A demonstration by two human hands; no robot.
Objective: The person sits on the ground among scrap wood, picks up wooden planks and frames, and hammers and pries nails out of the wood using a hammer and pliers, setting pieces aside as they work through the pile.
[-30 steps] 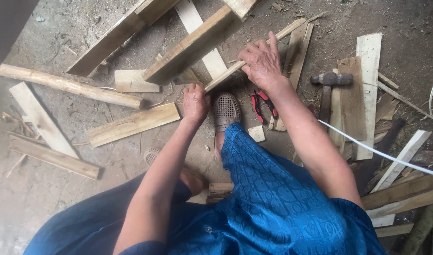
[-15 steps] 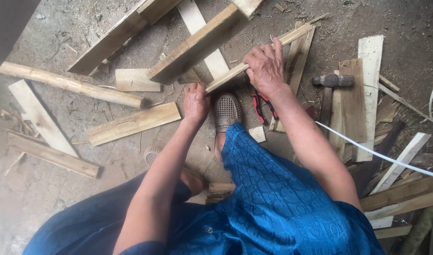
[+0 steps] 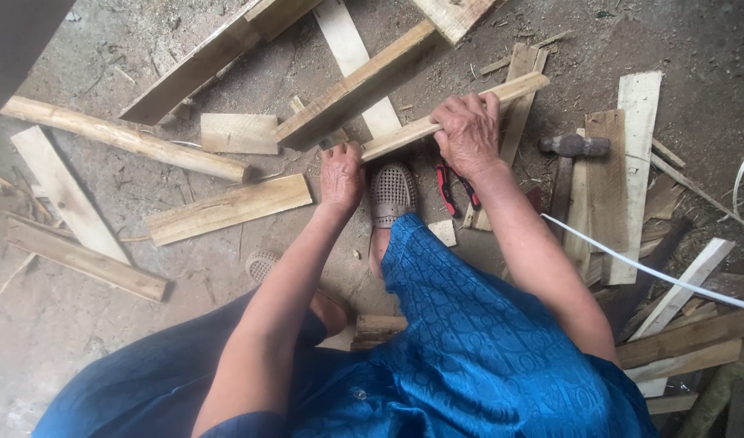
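Observation:
A thin pale wooden slat (image 3: 404, 136) runs diagonally from lower left to upper right, just above my brown woven shoe (image 3: 390, 193). My left hand (image 3: 341, 176) grips its near end. My right hand (image 3: 469, 130) is closed over its middle, with the far end sticking out past my fingers. A larger wooden frame of planks (image 3: 351, 85) lies on the dirt floor right behind the slat. Red-handled pliers (image 3: 453, 188) lie on the ground under my right wrist.
A hammer (image 3: 573, 146) rests on a stack of boards at the right. Loose planks (image 3: 226, 208), a round pole (image 3: 120, 138) and offcuts are scattered at the left. A white strap (image 3: 647, 272) crosses the lower right. My blue-clothed knees fill the bottom.
Both hands and the slat have shifted a little to the right and down in view, and the slat now lies flatter. The grip of each hand is unchanged.

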